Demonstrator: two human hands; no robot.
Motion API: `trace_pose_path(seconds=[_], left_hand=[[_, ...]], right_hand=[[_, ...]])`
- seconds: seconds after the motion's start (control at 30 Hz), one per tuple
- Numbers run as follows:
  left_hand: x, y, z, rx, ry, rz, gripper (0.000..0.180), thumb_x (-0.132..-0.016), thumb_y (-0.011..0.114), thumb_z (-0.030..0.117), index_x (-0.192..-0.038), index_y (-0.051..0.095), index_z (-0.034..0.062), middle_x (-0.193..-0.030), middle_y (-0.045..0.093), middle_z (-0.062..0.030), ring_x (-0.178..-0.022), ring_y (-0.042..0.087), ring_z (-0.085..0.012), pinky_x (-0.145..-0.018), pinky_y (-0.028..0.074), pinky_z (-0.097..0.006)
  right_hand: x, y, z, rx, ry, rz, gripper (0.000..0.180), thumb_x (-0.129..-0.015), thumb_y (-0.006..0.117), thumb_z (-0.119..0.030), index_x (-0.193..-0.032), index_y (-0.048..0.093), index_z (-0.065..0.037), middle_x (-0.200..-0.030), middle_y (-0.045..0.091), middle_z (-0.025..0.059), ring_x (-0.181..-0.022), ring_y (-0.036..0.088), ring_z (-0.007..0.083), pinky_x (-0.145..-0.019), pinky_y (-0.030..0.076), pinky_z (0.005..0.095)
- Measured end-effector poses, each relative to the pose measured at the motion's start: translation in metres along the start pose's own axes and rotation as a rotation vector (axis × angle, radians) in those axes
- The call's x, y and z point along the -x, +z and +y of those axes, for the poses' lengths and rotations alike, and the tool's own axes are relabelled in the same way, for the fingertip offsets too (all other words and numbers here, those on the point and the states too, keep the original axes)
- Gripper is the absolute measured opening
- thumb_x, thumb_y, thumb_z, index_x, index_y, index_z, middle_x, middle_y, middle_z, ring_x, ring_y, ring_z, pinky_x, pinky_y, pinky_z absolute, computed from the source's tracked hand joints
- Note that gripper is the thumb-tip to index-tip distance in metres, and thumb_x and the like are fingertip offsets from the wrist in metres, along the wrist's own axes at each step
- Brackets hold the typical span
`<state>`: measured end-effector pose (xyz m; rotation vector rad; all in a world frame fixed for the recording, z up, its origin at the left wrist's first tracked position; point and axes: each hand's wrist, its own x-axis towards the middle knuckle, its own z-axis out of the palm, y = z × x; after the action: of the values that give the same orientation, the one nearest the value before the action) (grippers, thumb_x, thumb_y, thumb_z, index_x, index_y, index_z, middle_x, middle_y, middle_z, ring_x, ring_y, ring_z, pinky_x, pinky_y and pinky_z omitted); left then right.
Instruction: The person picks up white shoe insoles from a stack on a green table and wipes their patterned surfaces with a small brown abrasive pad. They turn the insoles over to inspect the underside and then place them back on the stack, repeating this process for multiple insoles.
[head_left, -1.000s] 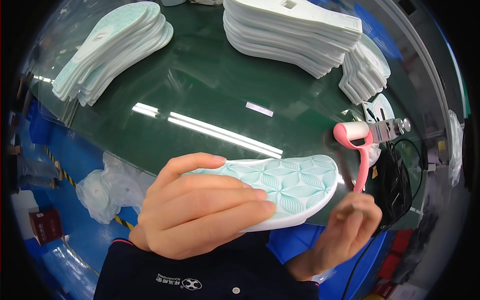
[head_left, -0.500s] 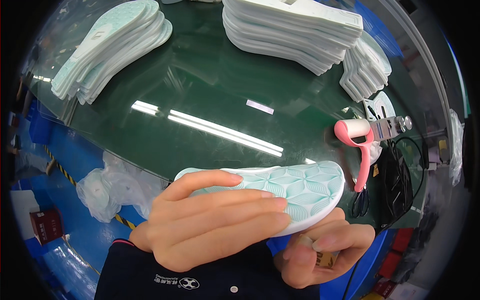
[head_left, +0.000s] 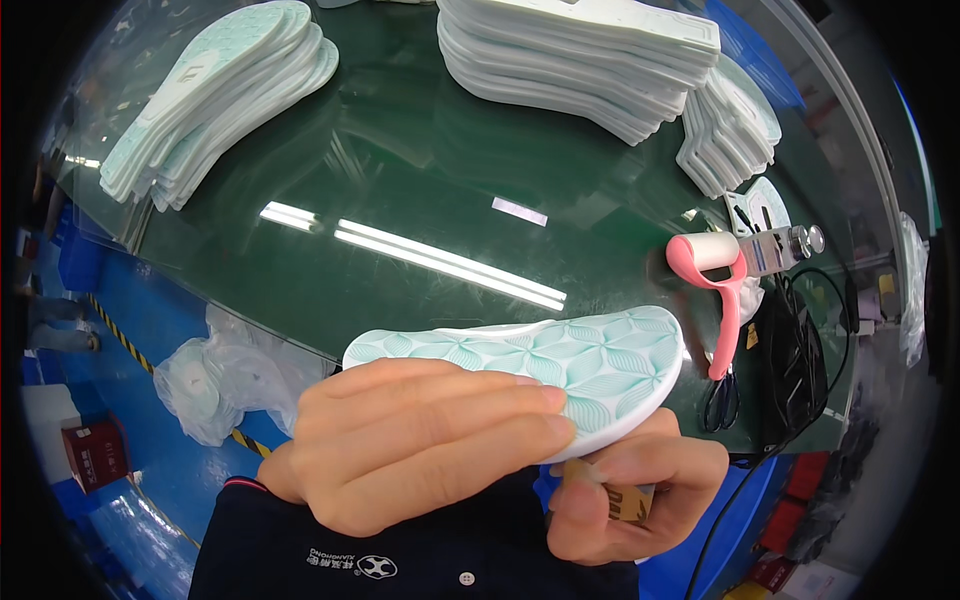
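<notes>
1. The left hand (head_left: pixel 420 445) lies across a patterned sole (head_left: pixel 620 365), its grip closed over the upper face with the fingers side by side.
2. The sole, white with green petal-like lines, is at the near edge of the table (head_left: pixel 400 180), in front of the person's dark shirt (head_left: pixel 430 550), rounded broad end to the right.
3. The right hand (head_left: pixel 672 468) has its grip pinched between thumb and curled fingers on a small brown piece (head_left: pixel 632 503) with dark marks, just under the sole's near rim.
4. The left thumb is out of sight, so how it bears on the sole cannot be told.
5. Some right fingertips pass behind the sole; whether they or the brown piece touch its rim is hard to make out.
6. The right hand covers most of the brown piece, leaving its full shape unclear.
7. The left hand hides part of the sole's near side; its underside is out of view.
8. The top edge cuts off the large white stack (head_left: pixel 580 75).
9. The pink roller tool's (head_left: pixel 730 320) handle end overlaps the scissors (head_left: pixel 722 403).
</notes>
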<state>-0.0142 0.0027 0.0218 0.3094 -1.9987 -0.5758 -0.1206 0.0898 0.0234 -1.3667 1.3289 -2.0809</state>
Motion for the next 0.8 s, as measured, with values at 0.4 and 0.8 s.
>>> trace_pose_path(seconds=[0.4,0.8], left_hand=[[0.001,-0.001,-0.004,0.048,0.014,-0.038,0.013,-0.063,0.063,0.004,-0.074,0.059,0.0003,-0.072,0.063,-0.0125,-0.06,0.063,-0.02,-0.047,0.046,-0.023],[0.002,-0.001,-0.006,0.063,0.028,-0.034,0.015,-0.061,0.064,0.004,-0.075,0.059,-0.0004,-0.072,0.063,-0.0134,-0.06,0.063,-0.0211,-0.047,0.047,-0.023]], right_hand=[[0.0,-0.007,0.001,-0.196,0.124,-0.064,0.026,-0.056,0.064,0.014,-0.077,0.054,0.004,-0.071,0.056,0.013,-0.062,0.058,0.0196,-0.058,0.047,0.0265],[-0.002,-0.003,-0.002,-0.148,0.144,-0.072,0.025,-0.057,0.066,0.012,-0.078,0.054,0.005,-0.07,0.057,0.0132,-0.065,0.06,0.0218,-0.062,0.049,0.0286]])
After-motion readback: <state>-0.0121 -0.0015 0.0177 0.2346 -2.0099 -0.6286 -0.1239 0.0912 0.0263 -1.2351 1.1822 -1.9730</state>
